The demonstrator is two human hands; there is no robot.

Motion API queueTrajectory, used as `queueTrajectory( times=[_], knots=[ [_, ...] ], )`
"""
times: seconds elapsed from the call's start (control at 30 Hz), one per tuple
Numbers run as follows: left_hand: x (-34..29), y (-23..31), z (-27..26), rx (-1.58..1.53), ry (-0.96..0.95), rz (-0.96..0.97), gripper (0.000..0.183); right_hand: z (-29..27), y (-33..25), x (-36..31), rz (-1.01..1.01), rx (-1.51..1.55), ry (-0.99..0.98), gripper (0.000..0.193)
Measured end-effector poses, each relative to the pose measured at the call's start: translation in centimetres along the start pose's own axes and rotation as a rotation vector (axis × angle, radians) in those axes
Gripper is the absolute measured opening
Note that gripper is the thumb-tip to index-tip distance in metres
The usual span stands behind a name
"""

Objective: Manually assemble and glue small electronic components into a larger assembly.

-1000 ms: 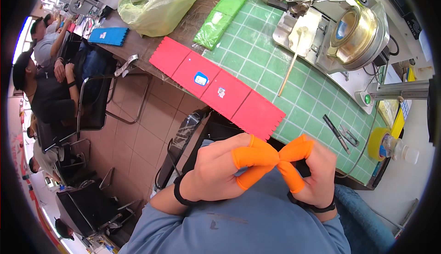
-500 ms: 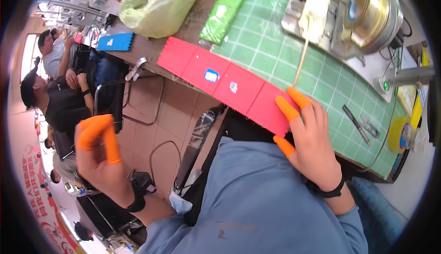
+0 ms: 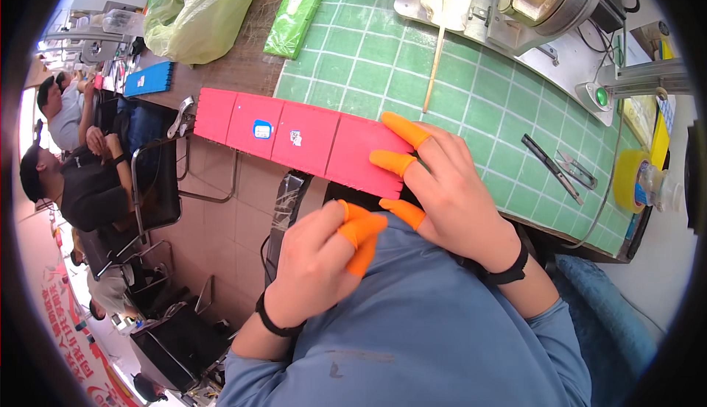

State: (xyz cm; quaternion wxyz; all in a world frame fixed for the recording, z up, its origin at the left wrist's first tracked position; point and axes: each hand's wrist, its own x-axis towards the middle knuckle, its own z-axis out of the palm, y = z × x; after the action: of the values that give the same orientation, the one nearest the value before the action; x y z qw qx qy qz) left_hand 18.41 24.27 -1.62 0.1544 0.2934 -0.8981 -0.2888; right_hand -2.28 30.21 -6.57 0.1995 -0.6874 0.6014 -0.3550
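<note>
Fingers of the left hand (image 3: 317, 260) are pinched together, anything between them hidden; those of the right hand (image 3: 464, 193), spread apart, rest on the red panel (image 3: 305, 138) along the table's (image 3: 493, 127) near edge; light, even pressure should steady it. Around lie a green packet (image 3: 294, 20), an obstructing wooden stick (image 3: 435, 68), a black slim tool (image 3: 551, 166), snips (image 3: 578, 171).
</note>
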Motion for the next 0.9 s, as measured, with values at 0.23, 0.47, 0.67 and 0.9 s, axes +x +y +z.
queueTrajectory(
  times=[0.23, 0.47, 0.67, 0.9],
  knots=[
    [0.4, -1.3, 2.8, -0.086, 0.216, -0.177, 0.032, 0.8, 0.8, -0.3, -0.023, -0.017, 0.043, 0.049],
    [0.2, -2.5, 3.6, -0.180, 0.263, -0.230, 0.031, 0.8, 0.7, -0.2, -0.002, -0.043, 0.034, 0.057],
    [-0.1, -2.8, 3.7, -0.191, 0.284, -0.208, 0.027, 0.6, 0.4, 0.0, -0.011, -0.004, 0.048, 0.041],
    [0.7, -2.5, 2.9, -0.020, 0.227, -0.124, 0.024, 0.6, 0.7, 0.2, -0.007, -0.024, 0.051, 0.040]
  ],
)
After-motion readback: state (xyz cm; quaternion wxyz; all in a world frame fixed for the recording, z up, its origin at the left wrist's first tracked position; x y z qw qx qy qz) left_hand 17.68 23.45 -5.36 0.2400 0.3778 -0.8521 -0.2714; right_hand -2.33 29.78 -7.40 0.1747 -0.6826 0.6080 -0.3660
